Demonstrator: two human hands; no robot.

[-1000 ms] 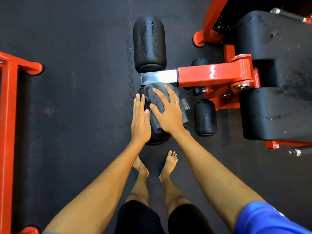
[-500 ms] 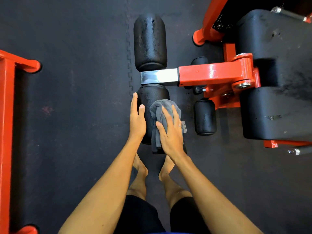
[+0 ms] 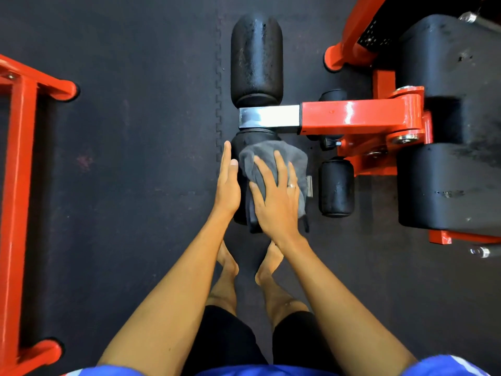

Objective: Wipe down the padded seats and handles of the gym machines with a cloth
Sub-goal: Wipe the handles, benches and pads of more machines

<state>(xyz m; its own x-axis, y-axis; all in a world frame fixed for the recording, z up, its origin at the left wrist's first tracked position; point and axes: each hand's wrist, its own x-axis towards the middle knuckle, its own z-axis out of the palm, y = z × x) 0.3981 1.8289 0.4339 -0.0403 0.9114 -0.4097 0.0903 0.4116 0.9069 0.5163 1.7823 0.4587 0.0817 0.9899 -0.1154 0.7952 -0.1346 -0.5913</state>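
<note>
Right hand (image 3: 276, 198) is sliding cloth (image 3: 271, 158) up roller (image 3: 253, 137), fingers flat; left hand (image 3: 227, 185) is bracing, fingers straight. Unpinched cloth could be bunching, slipping off.

Soft grey cloth (image 3: 273, 161); matt, scuffed black roller pad (image 3: 256, 58); glossy orange frame (image 3: 352, 118).

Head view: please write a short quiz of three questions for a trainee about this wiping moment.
1. True or false: the right hand presses the grey cloth on the near roller pad.
2. The left hand lies: A on the chrome bar; B against the near roller pad's left side; C on the floor.
3. Which hand wears a ring?
Key: 1 true; 2 B; 3 the right hand.
</note>
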